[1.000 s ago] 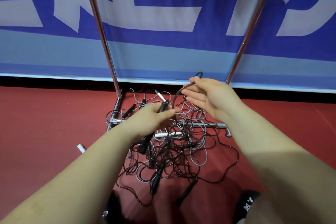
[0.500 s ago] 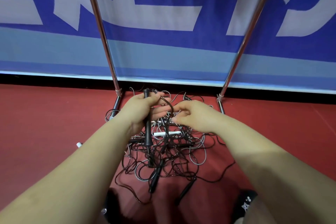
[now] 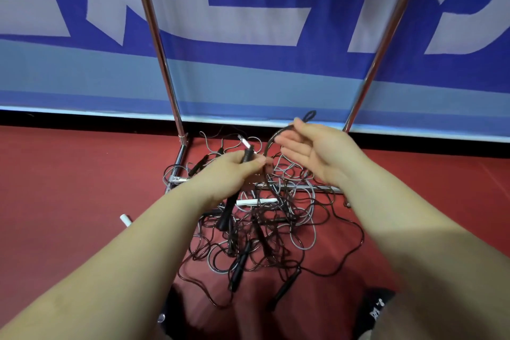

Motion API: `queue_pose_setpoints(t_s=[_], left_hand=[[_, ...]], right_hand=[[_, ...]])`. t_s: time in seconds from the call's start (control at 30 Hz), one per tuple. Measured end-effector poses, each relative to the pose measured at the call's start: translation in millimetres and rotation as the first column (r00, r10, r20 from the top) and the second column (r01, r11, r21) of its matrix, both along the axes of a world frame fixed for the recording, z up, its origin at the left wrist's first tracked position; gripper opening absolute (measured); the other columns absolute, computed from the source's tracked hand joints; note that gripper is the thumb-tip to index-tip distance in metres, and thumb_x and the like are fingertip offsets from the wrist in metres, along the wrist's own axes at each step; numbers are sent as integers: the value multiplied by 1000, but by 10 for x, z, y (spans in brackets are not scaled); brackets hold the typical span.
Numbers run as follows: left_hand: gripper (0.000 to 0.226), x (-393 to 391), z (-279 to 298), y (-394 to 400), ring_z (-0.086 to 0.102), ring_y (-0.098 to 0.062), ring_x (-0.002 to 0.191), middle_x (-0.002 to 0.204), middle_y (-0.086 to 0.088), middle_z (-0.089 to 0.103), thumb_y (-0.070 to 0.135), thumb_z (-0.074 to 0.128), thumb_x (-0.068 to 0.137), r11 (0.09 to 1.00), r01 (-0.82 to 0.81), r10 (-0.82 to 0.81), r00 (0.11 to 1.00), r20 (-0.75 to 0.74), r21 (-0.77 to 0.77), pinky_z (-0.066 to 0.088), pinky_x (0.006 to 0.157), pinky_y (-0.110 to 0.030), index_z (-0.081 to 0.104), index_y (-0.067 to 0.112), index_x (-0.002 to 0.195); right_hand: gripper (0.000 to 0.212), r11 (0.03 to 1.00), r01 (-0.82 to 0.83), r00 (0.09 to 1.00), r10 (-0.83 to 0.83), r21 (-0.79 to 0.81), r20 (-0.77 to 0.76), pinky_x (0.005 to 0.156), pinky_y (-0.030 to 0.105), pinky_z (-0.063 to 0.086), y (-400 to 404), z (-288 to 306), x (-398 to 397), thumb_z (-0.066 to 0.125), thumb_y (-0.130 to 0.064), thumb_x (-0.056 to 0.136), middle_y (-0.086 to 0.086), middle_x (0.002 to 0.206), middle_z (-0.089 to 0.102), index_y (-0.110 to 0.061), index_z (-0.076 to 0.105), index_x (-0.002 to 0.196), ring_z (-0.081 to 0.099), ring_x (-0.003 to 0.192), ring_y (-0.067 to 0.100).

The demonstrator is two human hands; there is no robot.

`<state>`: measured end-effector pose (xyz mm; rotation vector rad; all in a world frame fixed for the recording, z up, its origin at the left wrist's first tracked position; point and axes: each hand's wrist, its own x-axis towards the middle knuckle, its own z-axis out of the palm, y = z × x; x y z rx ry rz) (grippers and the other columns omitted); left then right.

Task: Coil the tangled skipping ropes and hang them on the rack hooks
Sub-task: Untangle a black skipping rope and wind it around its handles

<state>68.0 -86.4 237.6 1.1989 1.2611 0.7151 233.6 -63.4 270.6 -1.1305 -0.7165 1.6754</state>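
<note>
Head view, left to right. At lower left of the frame, a white handle end [image 3: 125, 220] is lying on the red floor [image 3: 69, 188], apart from the heap. The left upright [image 3: 157, 44] of the chrome rack is rising from the floor to the top edge, its base bar [image 3: 176, 178] lying under the ropes. Left of centre, the left hand [image 3: 229, 171] is gripping a black rope handle [image 3: 229, 208], fingers curled round its upper part, the lower end hanging down over the heap. At centre and below, the tangle of skipping ropes [image 3: 265, 232], black and grey cords with black and white handles, is lying on the floor between the rack's feet. Right of centre, the right hand [image 3: 317, 152] is lifting a loop of dark cord [image 3: 309, 115] between thumb and forefinger, the remaining fingers lying straight and close together. At right, the right upright [image 3: 386, 41] is slanting toward the upper right. Behind all, a blue and white banner [image 3: 276, 77] is filling the upper half.
</note>
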Motion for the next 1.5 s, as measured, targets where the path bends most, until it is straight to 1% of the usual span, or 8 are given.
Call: queue_pose_setpoints(t_s=[0.3, 0.43, 0.53, 0.6, 0.83, 1.07, 1.37, 1.5], left_hand=[[13, 100, 7, -23, 70, -14, 76, 98, -9, 70, 17, 46, 100, 1000, 5, -2, 995, 96, -24, 56, 77, -27, 53, 13, 90], [14, 87, 64, 14, 71, -15, 66, 83, -7, 70, 14, 44, 101, 986, -155, 165, 957, 237, -63, 58, 63, -24, 54, 12, 90], [15, 48, 91, 60, 71, -15, 63, 67, -1, 71, 12, 44, 101, 956, -272, 295, 894, 337, -112, 58, 63, -25, 52, 10, 89], [15, 26, 106, 76, 71, -16, 62, 63, 0, 71, 12, 44, 101, 938, -321, 347, 861, 371, -131, 57, 67, -26, 53, 8, 89], [17, -24, 166, 91, 72, -18, 67, 77, -7, 73, 15, 45, 101, 927, -325, 375, 795, 478, -187, 60, 63, -27, 57, 5, 96], [19, -11, 79, 22, 67, -11, 90, 100, -1, 71, 15, 46, 100, 995, -100, 99, 975, 201, -6, 53, 82, -23, 65, 16, 102], [12, 86, 64, -31, 65, -8, 70, 87, 1, 67, 12, 50, 98, 998, -22, 18, 998, 59, 66, 54, 73, -21, 62, 14, 100], [11, 73, 95, 6, 68, -10, 60, 82, -2, 69, 11, 50, 97, 983, -182, 182, 955, 236, -23, 57, 62, -21, 61, 13, 95]], right_hand=[[10, 994, 92, 970, -103, -58, -220, 59, 26, 59, 55, -10, 65, 51, -12, 97, 8, 75, 73, -5, 57, 92, 72, 70, 15], [17, 997, -80, 984, 77, 13, 162, 73, 28, 57, 26, -33, 42, 54, -19, 96, 9, 97, 69, -6, 59, 106, 69, 81, 15], [26, 886, -460, 493, 197, 62, 847, 80, 29, 50, -40, -165, 28, 62, -37, 89, -1, 92, 69, -18, 67, 104, 64, 81, 10], [27, 806, -592, 294, 223, -6, 929, 76, 27, 48, -71, -242, 8, 65, -41, 85, -6, 87, 67, -22, 66, 104, 61, 78, 9], [11, 835, -531, 493, 165, 145, 854, 73, 34, 51, -58, -229, -45, 69, -23, 85, -2, 74, 67, -22, 60, 80, 62, 67, 11], [13, 986, -149, 958, 126, 72, 259, 62, 23, 59, -23, -12, -27, 56, -18, 95, 5, 73, 67, -9, 57, 85, 71, 65, 13], [9, 999, 36, 995, -37, -12, -90, 57, 23, 57, -3, 28, 12, 56, -16, 95, 4, 69, 71, -7, 57, 93, 72, 66, 15], [20, 988, -144, 942, 118, 60, 316, 77, 28, 57, -25, -31, 6, 59, -21, 93, 8, 93, 70, -7, 61, 107, 70, 79, 13]])
